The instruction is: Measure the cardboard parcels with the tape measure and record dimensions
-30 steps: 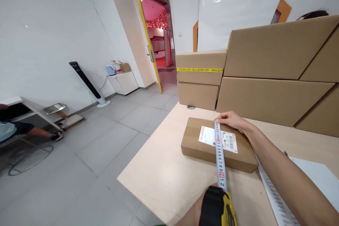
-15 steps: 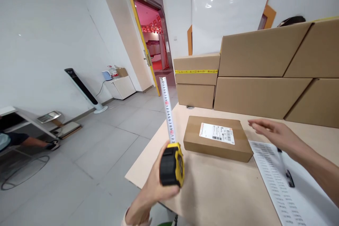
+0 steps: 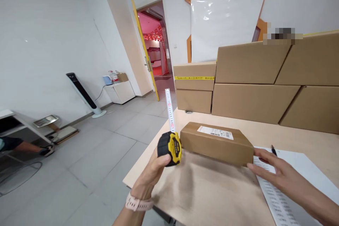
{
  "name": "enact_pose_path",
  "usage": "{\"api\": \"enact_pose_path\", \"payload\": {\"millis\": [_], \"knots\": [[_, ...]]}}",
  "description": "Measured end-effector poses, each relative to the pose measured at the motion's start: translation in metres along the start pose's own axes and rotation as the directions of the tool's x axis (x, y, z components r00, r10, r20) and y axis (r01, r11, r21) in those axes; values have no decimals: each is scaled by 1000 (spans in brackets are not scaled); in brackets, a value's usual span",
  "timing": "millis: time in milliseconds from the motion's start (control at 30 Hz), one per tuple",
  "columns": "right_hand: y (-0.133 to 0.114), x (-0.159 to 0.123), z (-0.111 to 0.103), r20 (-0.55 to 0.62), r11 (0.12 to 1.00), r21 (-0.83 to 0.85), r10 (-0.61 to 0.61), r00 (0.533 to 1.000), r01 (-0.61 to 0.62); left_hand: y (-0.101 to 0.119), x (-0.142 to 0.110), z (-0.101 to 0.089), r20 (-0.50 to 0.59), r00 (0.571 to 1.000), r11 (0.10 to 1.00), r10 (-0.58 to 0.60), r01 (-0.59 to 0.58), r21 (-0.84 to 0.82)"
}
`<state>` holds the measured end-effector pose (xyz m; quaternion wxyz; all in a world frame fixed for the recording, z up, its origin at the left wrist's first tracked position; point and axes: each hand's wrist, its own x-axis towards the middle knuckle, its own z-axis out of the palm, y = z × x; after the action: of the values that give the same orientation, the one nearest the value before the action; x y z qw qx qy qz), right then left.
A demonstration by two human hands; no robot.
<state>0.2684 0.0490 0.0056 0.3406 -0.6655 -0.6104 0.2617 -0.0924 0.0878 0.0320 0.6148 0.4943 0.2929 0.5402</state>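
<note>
“One parcel [image 3: 217,149] was seen; where was it, and how was it held?”

“On or just over the table [image 3: 217,192], tipped, its near edge apparently raised. Its right end was touched by the right hand [image 3: 280,171], fingers and thumb spread around the corner; how firmly it was gripped could not be told. By the left hand [image 3: 155,167], a tape measure [image 3: 171,148] was clasped, blade [image 3: 170,111] extended.”

“How was it expected to handle?”

“Light and stiff-walled, it was judged, though smooth cardboard might be found slippery and the corners easily dented; a hold at both short ends was favoured.”

“And what was counted?”

“One tape measure, one pen [image 3: 273,150], one label [image 3: 215,132] on the parcel, one watch strap [image 3: 139,204] and six stacked cartons [image 3: 254,100], two of them partly out of view. The paper sheets [image 3: 277,197] could not be counted with certainty.”
</note>
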Motion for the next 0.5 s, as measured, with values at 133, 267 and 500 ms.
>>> {"api": "enact_pose_path", "payload": {"millis": [133,267,500], "knots": [[-18,7,-22,-33,997,-42,56,998,-57,21,15,3,9,997,996,78,-77,-52],[-18,30,-19,-43,998,-8,70,997,-70,24,30,9,32,998,997,60,-61,46],[-7,67,-10,-69,977,213,-7,998,21,34,-10,25,40,999,1000,19,-18,-12]]}}
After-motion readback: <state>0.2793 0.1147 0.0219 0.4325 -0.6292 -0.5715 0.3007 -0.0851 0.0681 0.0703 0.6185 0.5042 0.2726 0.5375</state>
